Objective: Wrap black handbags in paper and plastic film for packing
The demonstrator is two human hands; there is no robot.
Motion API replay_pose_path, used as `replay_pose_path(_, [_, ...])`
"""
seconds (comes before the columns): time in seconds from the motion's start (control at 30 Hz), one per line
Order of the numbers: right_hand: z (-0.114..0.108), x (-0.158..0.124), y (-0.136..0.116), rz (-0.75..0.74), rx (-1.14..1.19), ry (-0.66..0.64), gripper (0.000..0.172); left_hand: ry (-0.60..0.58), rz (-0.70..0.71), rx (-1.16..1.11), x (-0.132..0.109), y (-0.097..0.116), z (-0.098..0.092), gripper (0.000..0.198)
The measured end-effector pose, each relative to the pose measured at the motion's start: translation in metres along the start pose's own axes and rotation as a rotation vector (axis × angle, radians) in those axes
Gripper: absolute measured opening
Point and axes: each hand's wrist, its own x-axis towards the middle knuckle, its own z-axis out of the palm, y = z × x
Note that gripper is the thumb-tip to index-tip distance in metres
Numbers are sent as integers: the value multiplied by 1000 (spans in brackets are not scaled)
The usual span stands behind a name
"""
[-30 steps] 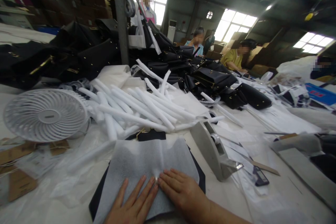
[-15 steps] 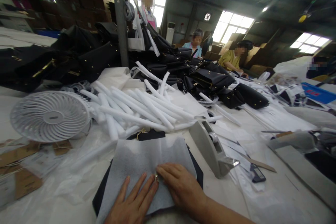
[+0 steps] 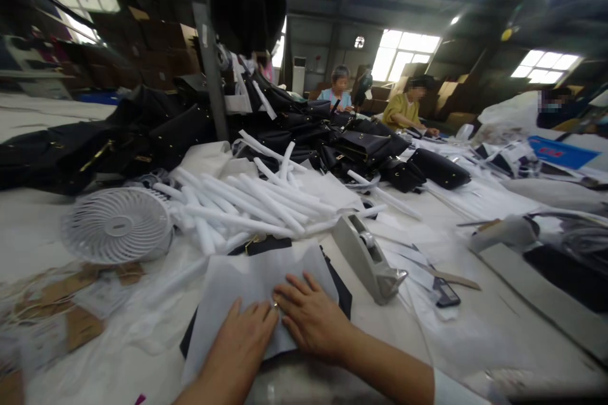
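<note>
We've got the white sheet point(image 3: 259, 275) at 6 o'clock in view, over a black piece point(image 3: 344, 297). Left hand point(image 3: 244, 335) flattish, right hand point(image 3: 311, 319) spread, both resting on it, grasping nothing visible. Tape dispenser point(image 3: 354, 243): sheet's 2 o'clock.

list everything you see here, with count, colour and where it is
thin rectangular sheet: one, whitish, front centre
flat piece under the sheet: one, black, edges showing
small shiny fitting: one, gold-toned, between the hands
long soft-looking rods: many, white, piled behind the sheet
round plastic fan: one, white, left
tape dispenser: one, grey, right of the sheet
bags with metal fittings: many, black, heaped behind the rods
cardboard pieces: several, brown, front left
box with red marking: one, blue, far right
co-workers: at least three, mixed clothing, background
worktable: one, whitish, beneath everything
left hand: one, on the sheet
right hand: one, on the sheet
</note>
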Motion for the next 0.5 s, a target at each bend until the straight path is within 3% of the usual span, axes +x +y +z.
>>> replay_pose_path(0.2, [-3,-5,0,32,-52,70,45,283,249,65,-2,-27,24,34])
replay_pose_path(0.4, [-38,-45,29,163,-117,55,45,363,246,92,-9,-32,36,38])
replay_pose_path(0.5, [-51,-61,28,251,-166,107,40,405,293,148,-10,-34,39,49])
